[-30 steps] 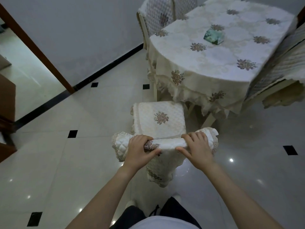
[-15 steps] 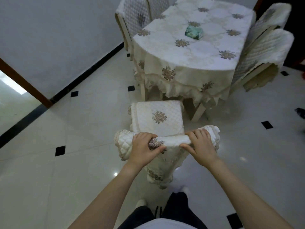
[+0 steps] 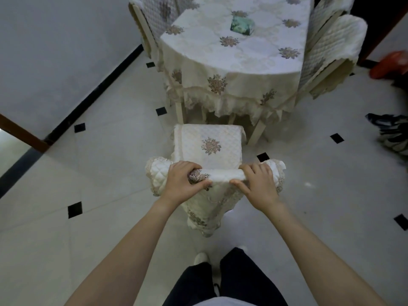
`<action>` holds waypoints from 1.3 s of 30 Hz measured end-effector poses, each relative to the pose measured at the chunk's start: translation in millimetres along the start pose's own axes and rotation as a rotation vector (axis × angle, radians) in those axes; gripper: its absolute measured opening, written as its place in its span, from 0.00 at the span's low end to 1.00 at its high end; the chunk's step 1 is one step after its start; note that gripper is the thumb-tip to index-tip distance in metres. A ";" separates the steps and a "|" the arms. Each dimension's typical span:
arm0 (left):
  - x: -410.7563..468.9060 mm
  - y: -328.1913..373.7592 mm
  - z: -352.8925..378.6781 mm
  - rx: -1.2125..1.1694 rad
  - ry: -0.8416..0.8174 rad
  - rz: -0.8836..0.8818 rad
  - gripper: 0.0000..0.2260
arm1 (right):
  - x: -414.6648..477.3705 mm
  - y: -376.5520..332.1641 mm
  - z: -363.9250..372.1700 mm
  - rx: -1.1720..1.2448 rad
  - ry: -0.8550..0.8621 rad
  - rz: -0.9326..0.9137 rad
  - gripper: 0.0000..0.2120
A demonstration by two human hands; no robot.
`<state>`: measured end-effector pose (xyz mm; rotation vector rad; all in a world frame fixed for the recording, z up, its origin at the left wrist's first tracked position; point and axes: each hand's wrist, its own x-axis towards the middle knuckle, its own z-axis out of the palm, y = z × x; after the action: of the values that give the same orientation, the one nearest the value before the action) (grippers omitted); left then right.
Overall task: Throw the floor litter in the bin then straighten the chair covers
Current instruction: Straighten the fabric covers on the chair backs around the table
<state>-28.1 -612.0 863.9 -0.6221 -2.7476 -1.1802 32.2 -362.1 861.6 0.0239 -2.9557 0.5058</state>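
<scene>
my left hand (image 3: pixel 183 181) and right hand (image 3: pixel 259 184) still grip the quilted chair cover (image 3: pixel 220 174), bunched over the chair's top rail as before. only my view has swung right, bringing into sight a red thing (image 3: pixel 390 62) and a striped bag (image 3: pixel 393 133) on the floor (image 3: pixel 110 173). ahead, the seat pad (image 3: pixel 207 144) stops just short of the desk (image 3: pixel 242 60), which carries a green box (image 3: pixel 241 26). a covered chair (image 3: pixel 331 45) leans at the desk's right.

Dim, soft, wide-angle edge distortion
</scene>
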 end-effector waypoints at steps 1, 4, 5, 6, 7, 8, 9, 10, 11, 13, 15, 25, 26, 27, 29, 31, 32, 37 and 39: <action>1.1 -2.4 -3.9 -0.013 -0.004 -0.003 0.24 | -0.5 -4.4 1.9 0.003 0.006 0.008 0.34; 2.5 -7.5 -12.6 -0.030 -0.019 -0.004 0.25 | -1.8 -13.7 6.8 0.022 0.009 0.023 0.33; 2.8 -8.7 -14.6 -0.026 -0.025 -0.008 0.25 | -1.8 -15.5 7.6 0.023 0.007 0.026 0.33; 2.9 -9.6 -16.3 -0.021 -0.033 -0.014 0.25 | -2.0 -17.2 8.2 0.020 0.005 0.030 0.33; 2.4 -10.4 -17.0 -0.011 -0.038 -0.018 0.25 | -2.2 -18.4 8.7 0.015 0.004 0.034 0.33; 0.5 -11.0 -17.1 0.004 -0.032 -0.018 0.25 | -2.8 -20.1 9.1 0.011 0.005 0.040 0.33; -2.1 -11.4 -16.6 0.023 -0.011 -0.023 0.25 | -3.1 -22.0 9.3 0.006 0.009 0.046 0.33; -5.3 -11.8 -15.9 0.043 0.016 -0.039 0.26 | -3.1 -24.1 9.6 0.004 0.010 0.054 0.33; -9.4 -12.6 -14.8 0.057 0.043 -0.064 0.26 | -3.8 -26.1 10.6 0.007 0.005 0.063 0.34; -17.4 -13.9 -13.0 0.072 0.067 -0.099 0.26 | -5.1 -30.0 13.1 0.015 -0.004 0.080 0.34; -20.5 -15.8 -13.9 0.086 0.049 -0.094 0.24 | -6.9 -35.8 14.8 0.022 -0.017 0.092 0.33; -12.5 -31.4 -18.7 -0.036 0.043 -0.073 0.13 | -3.1 -65.6 17.4 0.099 0.030 0.235 0.25; -11.2 -33.9 -20.3 -0.041 0.041 -0.067 0.13 | -2.1 -68.5 17.9 0.099 0.045 0.244 0.25; -9.5 -36.8 -21.9 -0.042 0.034 -0.057 0.13 | -0.8 -71.4 19.2 0.100 0.058 0.253 0.24; -6.3 -43.0 -25.6 -0.045 0.018 -0.040 0.14 | 2.0 -77.8 22.4 0.099 0.071 0.270 0.25; -2.6 -49.8 -30.9 -0.050 -0.003 -0.030 0.14 | 5.0 -84.6 26.3 0.093 0.086 0.281 0.25; -0.4 -53.6 -33.8 -0.050 -0.012 -0.023 0.15 | 6.7 -88.2 28.2 0.089 0.093 0.288 0.25; 12.2 -72.6 -49.4 -0.059 -0.015 0.012 0.15 | 18.2 -109.9 39.5 0.104 0.127 0.324 0.23; 18.2 -81.0 -54.7 -0.063 -0.020 0.019 0.15 | 23.4 -115.7 45.2 0.124 0.164 0.331 0.23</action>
<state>-81.4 -695.0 851.7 -0.6682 -2.7235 -1.2678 7.4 -486.0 860.9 -0.4770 -2.7715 0.6949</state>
